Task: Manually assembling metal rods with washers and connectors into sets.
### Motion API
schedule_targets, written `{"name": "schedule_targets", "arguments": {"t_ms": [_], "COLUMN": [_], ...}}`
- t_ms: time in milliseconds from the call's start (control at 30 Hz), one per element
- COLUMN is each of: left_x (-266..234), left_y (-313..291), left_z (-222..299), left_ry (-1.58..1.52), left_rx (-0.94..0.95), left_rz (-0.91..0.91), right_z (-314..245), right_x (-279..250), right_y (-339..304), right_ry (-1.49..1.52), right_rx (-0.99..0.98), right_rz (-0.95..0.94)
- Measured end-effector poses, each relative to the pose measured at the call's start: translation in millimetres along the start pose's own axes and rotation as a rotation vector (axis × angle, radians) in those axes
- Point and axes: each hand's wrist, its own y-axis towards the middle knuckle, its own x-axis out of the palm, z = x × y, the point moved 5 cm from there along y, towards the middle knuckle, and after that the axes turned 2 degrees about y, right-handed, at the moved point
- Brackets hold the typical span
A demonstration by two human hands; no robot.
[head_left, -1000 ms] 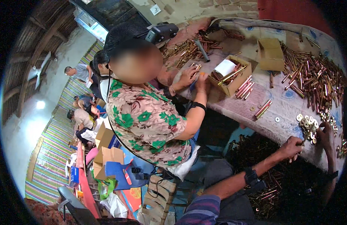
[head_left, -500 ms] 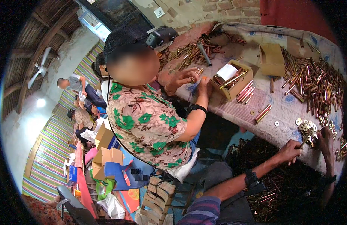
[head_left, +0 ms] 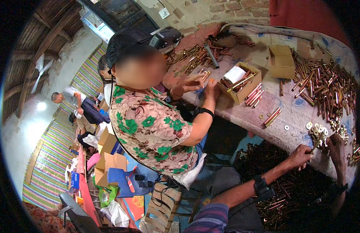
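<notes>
My left hand is closed around a brassy bolt at the table's near edge, its tip pointing at a pile of washers. My right hand is just right of it, fingers bent together at the bolt's end; whatever they pinch is too small to make out. Pale flat washers lie heaped just beyond both hands. Small nuts are scattered to the right of the washers. Farther back spreads a large heap of long brassy bolts.
On my left a co-worker in a floral shirt handles bolts at the same cloth-covered table. A cardboard box of bolts and another open box stand on it. More bolts lie below the table's edge.
My hands stay almost where they were, by the washers. The co-worker's left hand has shifted slightly around its bolts. In the background, a standing person bends farther forward.
</notes>
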Motion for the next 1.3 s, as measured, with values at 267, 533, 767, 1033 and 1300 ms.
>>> {"name": "schedule_targets", "arguments": {"t_ms": [267, 533, 767, 1033, 1300], "left_x": [-3.8, -0.1, -3.6, -3.6, 0.0], "left_y": [-0.3, 2.4, 1.1, -0.3, 1.6], "left_z": [-1.1, -6.6, -3.1, -5.9, -8.4], "left_ry": [0.034, 0.042, 0.066, 0.088, 0.156], "left_rx": [-0.045, -0.037, -0.038, 0.014, 0.009], "left_rz": [-0.014, -0.005, 0.039, 0.047, 0.062], "right_z": [-7.0, 9.1, 15.5, -37.9, -62.1], "right_x": [4.6, 2.9, 7.9, 2.7, 3.1], "right_y": [2.5, -1.7, 0.2, -9.9, -21.8], "right_ry": [-0.151, -0.036, 0.053, 0.070, 0.131], "right_rx": [-0.069, -0.099, -0.050, -0.041, -0.020], "right_rz": [-0.087, -0.059, -0.058, -0.045, -0.060]}}
